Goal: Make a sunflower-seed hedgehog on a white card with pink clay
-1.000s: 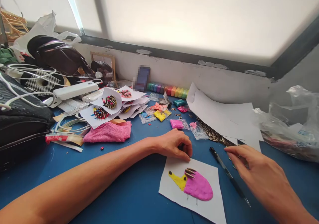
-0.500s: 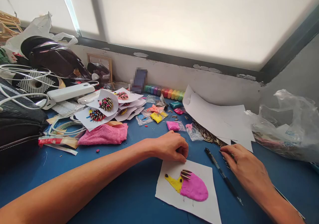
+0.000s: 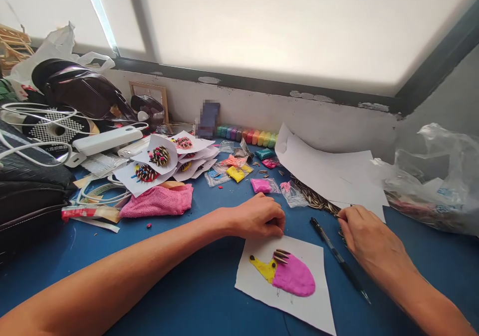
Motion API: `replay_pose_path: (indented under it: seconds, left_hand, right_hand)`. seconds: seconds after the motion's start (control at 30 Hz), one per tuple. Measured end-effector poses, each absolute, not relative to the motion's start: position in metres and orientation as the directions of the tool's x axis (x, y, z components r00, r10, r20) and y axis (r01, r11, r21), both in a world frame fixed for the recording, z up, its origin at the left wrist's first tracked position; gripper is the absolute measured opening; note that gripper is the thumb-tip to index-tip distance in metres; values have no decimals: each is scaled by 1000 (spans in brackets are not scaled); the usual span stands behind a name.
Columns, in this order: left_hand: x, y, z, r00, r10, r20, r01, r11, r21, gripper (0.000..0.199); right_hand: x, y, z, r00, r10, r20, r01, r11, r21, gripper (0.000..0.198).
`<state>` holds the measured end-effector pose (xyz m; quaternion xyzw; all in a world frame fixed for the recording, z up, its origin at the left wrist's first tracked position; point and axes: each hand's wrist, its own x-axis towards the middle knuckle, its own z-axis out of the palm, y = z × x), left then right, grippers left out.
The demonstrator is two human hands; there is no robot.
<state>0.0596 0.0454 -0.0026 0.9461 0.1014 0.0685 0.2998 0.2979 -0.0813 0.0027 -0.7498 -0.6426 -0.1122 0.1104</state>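
Observation:
A white paper card [image 3: 254, 281] lies before me with a clay hedgehog figure on it: yellow head [image 3: 264, 270], pink body [image 3: 295, 278], dark eye and nose. A few striped sunflower seeds [image 3: 282, 256] stick out of the body's upper left. My left hand [image 3: 260, 217] rests at the card's top edge, fingers curled in; whatever they hold is hidden. At the near end of a sunflower seed pile [image 3: 318, 202], my right hand [image 3: 368, 231] has its fingertips pinched together among the seeds. A black pen [image 3: 339, 258] lies between card and right hand.
White sheets [image 3: 329, 171] lie beside the seeds, with a clear plastic bag [image 3: 430, 186] at right. Small clay packets, yellow [image 3: 239, 172] and pink [image 3: 262, 185], sit mid-table. Finished hedgehog cards [image 3: 159, 159] and a pink cloth [image 3: 157, 201] are at left, near a black bag [image 3: 32, 186].
My right hand's fingers have closed together at the seed pile, where thumb and fingers were slightly apart. The left hand stays at the card; the whole view has shifted slightly.

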Motion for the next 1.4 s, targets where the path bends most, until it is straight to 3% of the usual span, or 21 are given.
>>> replay_pose_path:
  seconds: [0.07,0.13,0.2,0.27,0.43,1.0,1.1,1.23,1.4]
  left_hand:
    - [60,46,-2,969,236,68,153,-798,583,11]
    - [60,46,-3,968,239,81,147,-794,589,11]
    - [60,45,-5,963,249,106,139,-790,598,10]
    - [60,44,-8,954,266,136,133,-786,603,9]
    - [60,43,-16,935,284,212,107,-796,595,6]
    - [60,45,-19,929,266,255,69,-805,589,6]
    - [60,46,-21,930,269,251,69,-798,599,7]
    - [59,46,-20,918,284,277,62,-793,606,10]
    - [62,38,-13,889,188,418,-46,-870,490,22]
  right_hand:
    - [288,-88,14,165,935,315,986,-149,-74,23]
    - [272,-96,25,176,958,227,960,-115,-257,26]
    - [254,-103,32,80,984,160,916,-10,-401,25]
    - [238,-108,33,-9,990,140,882,73,-465,22]
    - [223,-111,17,-14,998,62,864,44,-502,18]
    - [220,-107,-5,-40,984,174,814,133,-566,21]
    - [222,-105,3,5,984,178,795,104,-597,20]
    - [225,-103,15,185,970,156,729,-29,-684,20]
    - [223,-98,18,291,954,67,588,-122,-800,26]
